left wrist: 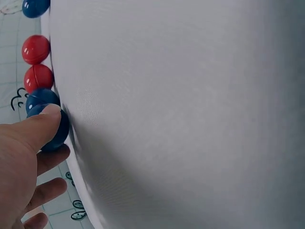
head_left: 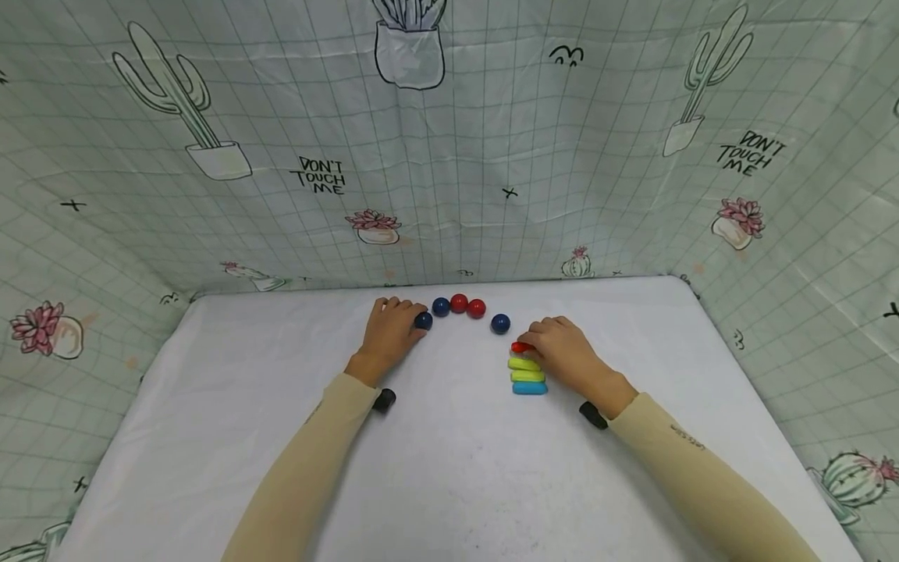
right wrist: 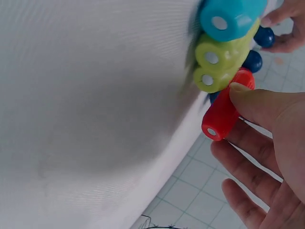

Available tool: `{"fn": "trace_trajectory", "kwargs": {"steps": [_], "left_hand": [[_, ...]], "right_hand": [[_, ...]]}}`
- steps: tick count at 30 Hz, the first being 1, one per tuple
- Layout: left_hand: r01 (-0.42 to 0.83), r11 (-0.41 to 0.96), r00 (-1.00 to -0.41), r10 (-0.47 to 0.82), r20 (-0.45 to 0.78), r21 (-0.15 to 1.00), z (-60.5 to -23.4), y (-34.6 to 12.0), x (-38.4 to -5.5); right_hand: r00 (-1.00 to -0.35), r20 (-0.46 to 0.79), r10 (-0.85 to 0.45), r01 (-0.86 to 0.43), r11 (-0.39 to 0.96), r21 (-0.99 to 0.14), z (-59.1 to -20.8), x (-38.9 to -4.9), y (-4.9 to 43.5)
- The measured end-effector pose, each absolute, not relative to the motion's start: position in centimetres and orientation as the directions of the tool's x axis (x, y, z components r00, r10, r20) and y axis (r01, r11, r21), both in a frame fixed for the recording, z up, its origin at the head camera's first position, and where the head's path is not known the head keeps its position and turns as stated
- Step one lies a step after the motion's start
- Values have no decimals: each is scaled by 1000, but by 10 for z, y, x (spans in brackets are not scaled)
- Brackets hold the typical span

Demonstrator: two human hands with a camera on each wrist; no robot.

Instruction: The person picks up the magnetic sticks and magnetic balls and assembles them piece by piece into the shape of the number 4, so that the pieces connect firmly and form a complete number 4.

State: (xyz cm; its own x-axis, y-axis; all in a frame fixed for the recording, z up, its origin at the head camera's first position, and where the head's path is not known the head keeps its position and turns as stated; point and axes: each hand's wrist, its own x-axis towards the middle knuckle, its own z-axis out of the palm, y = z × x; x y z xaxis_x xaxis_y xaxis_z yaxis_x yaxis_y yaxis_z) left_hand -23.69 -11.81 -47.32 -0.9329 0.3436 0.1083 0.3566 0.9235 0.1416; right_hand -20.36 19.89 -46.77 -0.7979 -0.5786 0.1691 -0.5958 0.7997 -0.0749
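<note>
My left hand [head_left: 389, 332] pinches a dark blue ball [left wrist: 62, 128] between thumb and index finger, at the left end of an arc of balls. Beside it lie another blue ball [head_left: 440, 307], a red ball [head_left: 459, 303] and a second red one. A further blue ball [head_left: 500, 324] lies apart to the right. With thumb and fingers, my right hand [head_left: 565, 351] grips a red magnetic stick [right wrist: 221, 117] that has a silver disc in its end. Just nearer than it lie two yellow-green sticks [head_left: 524, 364] and a light blue stick [head_left: 529, 388], side by side.
A white cloth [head_left: 456, 476] covers the table. Behind it and at both sides hangs a grid-patterned curtain [head_left: 449, 164] with cactus drawings. Dark devices, one at the left wrist [head_left: 383, 400] and one at the right wrist [head_left: 593, 415], sit beneath the beige sleeves.
</note>
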Motion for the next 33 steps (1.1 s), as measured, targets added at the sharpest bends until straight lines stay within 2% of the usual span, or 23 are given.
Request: {"fn": "trace_trajectory", "kwargs": {"steps": [12, 25, 33], "left_hand": [[415, 896, -903, 385, 193, 155, -467, -123, -205], [474, 880, -867, 464, 182, 17, -462, -113, -160], [508, 861, -837, 500, 222, -24, -465, -108, -145]], "right_hand": [[-748, 225, -624, -654, 750, -96, -461, -191, 183], [-621, 350, -702, -755, 655, -27, -466, -179, 156], [-592, 354, -724, -779, 627, -20, -468, -171, 140]]}}
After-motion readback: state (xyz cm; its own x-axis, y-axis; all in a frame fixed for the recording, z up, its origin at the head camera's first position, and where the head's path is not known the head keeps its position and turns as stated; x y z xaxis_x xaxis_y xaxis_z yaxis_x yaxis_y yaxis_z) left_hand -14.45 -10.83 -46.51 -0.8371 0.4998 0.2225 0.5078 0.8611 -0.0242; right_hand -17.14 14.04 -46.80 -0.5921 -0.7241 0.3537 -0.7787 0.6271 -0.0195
